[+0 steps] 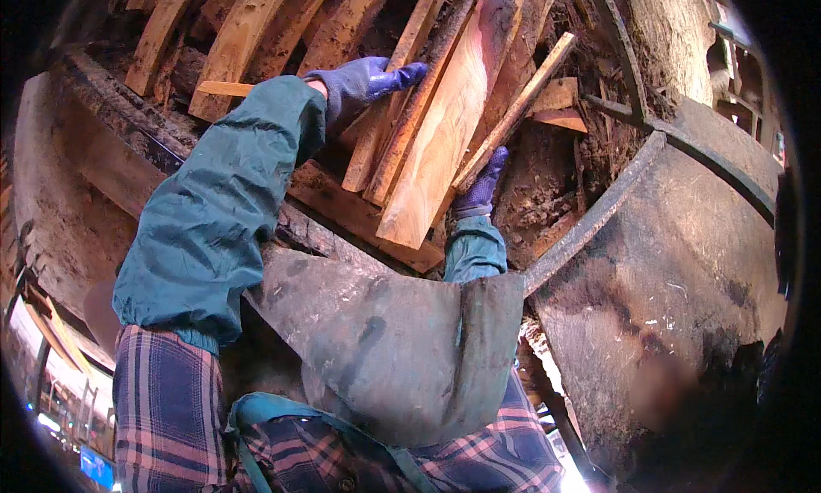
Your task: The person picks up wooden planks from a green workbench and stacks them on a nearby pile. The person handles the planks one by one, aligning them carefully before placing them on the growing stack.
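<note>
A bundle of long, narrow wooden planks point(445, 138) slants up and away in front of me, one broad pale plank on top. My left hand point(352, 89), in a blue-purple glove, grips the bundle's left side with its thumb laid over the edge. The rest of its fingers are hidden by the wood. Low on the right side, my right hand point(481, 189), gloved the same, holds the bundle around a thin strip point(517, 108). The planks cover most of its fingers.
More loose boards point(244, 35) lie at the far left, above a dirty metal edge point(128, 100). A stained grey panel point(658, 271) with a metal rim stands to the right. A grey apron point(385, 339) hangs before me. Rough bark-like wood point(676, 44) rises at the far right.
</note>
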A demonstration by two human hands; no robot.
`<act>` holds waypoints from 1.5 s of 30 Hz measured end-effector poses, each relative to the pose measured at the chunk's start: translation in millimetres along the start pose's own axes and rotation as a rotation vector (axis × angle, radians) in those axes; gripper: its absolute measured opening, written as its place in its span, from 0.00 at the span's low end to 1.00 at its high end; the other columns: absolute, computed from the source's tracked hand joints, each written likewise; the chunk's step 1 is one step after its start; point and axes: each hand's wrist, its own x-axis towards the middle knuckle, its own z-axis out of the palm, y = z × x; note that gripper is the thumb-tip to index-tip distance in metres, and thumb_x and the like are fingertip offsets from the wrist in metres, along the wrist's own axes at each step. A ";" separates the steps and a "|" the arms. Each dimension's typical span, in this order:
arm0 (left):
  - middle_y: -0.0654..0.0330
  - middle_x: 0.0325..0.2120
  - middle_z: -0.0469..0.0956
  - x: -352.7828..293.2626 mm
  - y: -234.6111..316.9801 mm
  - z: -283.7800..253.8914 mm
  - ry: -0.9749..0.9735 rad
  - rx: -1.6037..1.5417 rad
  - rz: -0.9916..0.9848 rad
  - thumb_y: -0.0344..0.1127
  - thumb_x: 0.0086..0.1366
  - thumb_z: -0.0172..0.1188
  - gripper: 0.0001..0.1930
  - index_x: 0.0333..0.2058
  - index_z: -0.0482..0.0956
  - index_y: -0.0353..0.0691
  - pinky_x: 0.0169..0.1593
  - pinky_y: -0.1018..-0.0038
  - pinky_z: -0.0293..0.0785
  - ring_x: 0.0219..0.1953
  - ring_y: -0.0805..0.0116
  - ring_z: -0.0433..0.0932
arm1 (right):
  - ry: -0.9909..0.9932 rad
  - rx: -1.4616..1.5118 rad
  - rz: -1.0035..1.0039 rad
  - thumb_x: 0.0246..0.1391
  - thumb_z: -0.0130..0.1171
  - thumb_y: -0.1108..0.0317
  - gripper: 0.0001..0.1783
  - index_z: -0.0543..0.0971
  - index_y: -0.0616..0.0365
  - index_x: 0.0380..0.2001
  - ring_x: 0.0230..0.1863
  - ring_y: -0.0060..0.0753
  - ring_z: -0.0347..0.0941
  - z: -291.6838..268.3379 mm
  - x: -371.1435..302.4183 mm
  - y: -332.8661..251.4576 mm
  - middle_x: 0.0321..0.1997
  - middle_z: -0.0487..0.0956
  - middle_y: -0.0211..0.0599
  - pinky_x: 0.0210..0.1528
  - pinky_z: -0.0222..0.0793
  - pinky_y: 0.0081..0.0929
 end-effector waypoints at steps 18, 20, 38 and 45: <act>0.43 0.57 0.71 27.6 39.9 -24.0 -0.023 0.009 0.804 0.60 0.54 0.67 0.47 0.64 0.62 0.33 0.68 0.61 0.59 0.63 0.50 0.65 | -0.081 -0.256 -0.275 0.64 0.44 0.39 0.39 0.58 0.53 0.69 0.66 0.39 0.61 -17.4 18.8 -89.8 0.68 0.65 0.36 0.70 0.57 0.38; 0.41 0.58 0.69 31.1 43.6 -31.9 -0.055 0.056 0.987 0.59 0.53 0.68 0.48 0.64 0.60 0.33 0.68 0.59 0.59 0.64 0.48 0.64 | -0.089 -0.295 -0.299 0.65 0.45 0.42 0.38 0.58 0.54 0.69 0.66 0.38 0.61 -1.9 3.0 -103.9 0.68 0.65 0.36 0.70 0.57 0.38; 0.46 0.51 0.77 -179.6 56.2 -70.2 0.095 -0.148 0.332 0.63 0.56 0.64 0.43 0.60 0.68 0.35 0.62 0.62 0.66 0.57 0.52 0.73 | -0.199 -0.403 -0.293 0.67 0.50 0.60 0.30 0.59 0.54 0.68 0.64 0.36 0.64 99.0 -116.2 -0.6 0.67 0.66 0.35 0.67 0.61 0.37; 0.47 0.49 0.79 -240.9 48.1 -72.7 0.207 -0.309 0.232 0.65 0.57 0.63 0.42 0.59 0.71 0.36 0.60 0.63 0.68 0.54 0.53 0.76 | -0.158 -0.298 -0.133 0.66 0.50 0.52 0.28 0.66 0.54 0.64 0.60 0.36 0.69 134.8 -104.5 -32.7 0.61 0.72 0.35 0.64 0.65 0.35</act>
